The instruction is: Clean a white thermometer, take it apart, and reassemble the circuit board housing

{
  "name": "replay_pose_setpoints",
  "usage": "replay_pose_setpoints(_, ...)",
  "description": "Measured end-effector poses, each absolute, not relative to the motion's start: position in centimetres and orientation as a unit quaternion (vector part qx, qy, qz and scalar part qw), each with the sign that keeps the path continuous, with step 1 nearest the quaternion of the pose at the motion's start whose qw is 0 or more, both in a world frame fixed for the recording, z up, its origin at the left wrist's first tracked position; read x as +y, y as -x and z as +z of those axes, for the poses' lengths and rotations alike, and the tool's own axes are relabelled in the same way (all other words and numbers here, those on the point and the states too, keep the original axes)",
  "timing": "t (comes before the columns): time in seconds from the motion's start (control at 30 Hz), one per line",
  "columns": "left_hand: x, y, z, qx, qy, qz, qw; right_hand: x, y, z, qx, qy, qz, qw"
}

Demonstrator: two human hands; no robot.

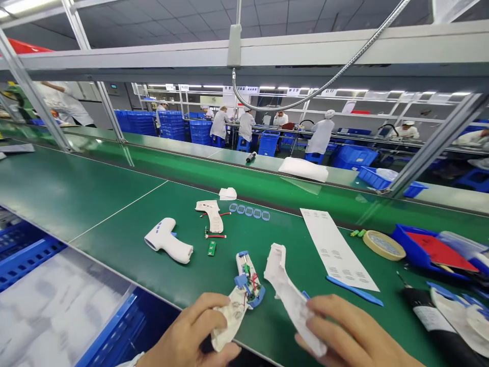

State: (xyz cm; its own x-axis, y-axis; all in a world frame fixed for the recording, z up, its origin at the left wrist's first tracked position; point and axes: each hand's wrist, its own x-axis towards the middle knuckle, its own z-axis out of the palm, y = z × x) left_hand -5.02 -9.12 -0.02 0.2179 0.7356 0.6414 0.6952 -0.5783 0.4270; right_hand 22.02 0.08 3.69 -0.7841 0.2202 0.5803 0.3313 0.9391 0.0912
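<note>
My left hand [198,331] grips the handle of a white pistol-shaped housing half [232,318]. Red wires, a green board and blue plastic parts show inside its head. In my right hand [336,331] is the matching white housing half [284,288], its hollow side turned toward the other. The two halves are apart. Beyond them lie a closed white pistol-shaped shell [168,240], another white shell half [211,214] with red wires, a small green circuit board [211,248] and a row of several blue-rimmed oval windows [249,211].
A printed label sheet [338,250], a blue pry stick [355,291], a tape roll [384,244] and a blue bin [431,250] lie on the right. An electric screwdriver [431,316] sits at lower right. A blue crate [107,331] stands lower left. A green conveyor [229,171] runs behind.
</note>
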Motion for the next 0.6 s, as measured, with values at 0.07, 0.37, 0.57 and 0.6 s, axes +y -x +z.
replay_pose_setpoints(0.07,-9.4,5.2,-1.4,0.492,-0.74,0.453,0.073,1.2,-22.3,3.2,-0.915,0.216,-0.077,0.332)
replay_pose_setpoints(0.37,-10.3,3.2,-4.2,0.585,-0.402,0.599,0.37,7.1,-22.5,0.3,-0.855,0.394,-0.044,0.334)
replay_pose_setpoints(0.57,-9.6,3.2,-2.1,0.584,-0.361,0.562,0.462,2.7,-22.7,1.2,-0.905,0.372,0.018,0.206)
replay_pose_setpoints(0.6,-9.4,3.3,-1.9,0.591,-0.357,0.556,0.462,2.0,-23.3,1.7,-0.906,0.375,0.031,0.192)
